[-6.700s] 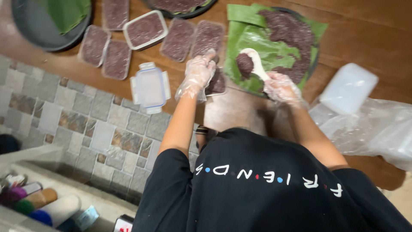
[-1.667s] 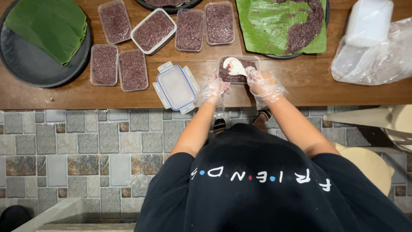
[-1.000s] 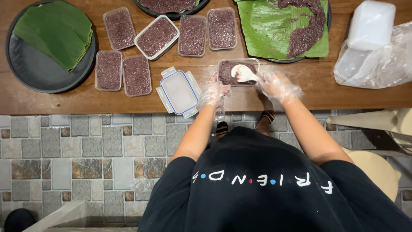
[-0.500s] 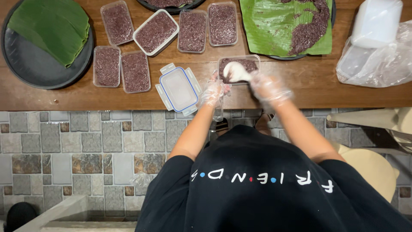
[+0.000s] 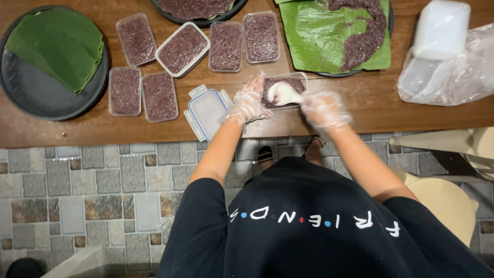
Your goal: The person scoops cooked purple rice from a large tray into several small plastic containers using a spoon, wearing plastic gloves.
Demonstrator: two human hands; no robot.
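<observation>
The gloved right hand grips a white plastic spoon over the clear plastic tub of sticky purple rice, centre frame; the open left hand steadies its thin, flexible wall, best held by the rim.

Brown wooden table over grey stone-tile floor. On it: dark round tray w/ green leaves at left, six filled clear tubs of dark purple rice, blue-rimmed lid, half-filled tub at centre. Far edge: 2nd dark tray, leaf-lined tray w/ rice; right: plastic bag, white container.
</observation>
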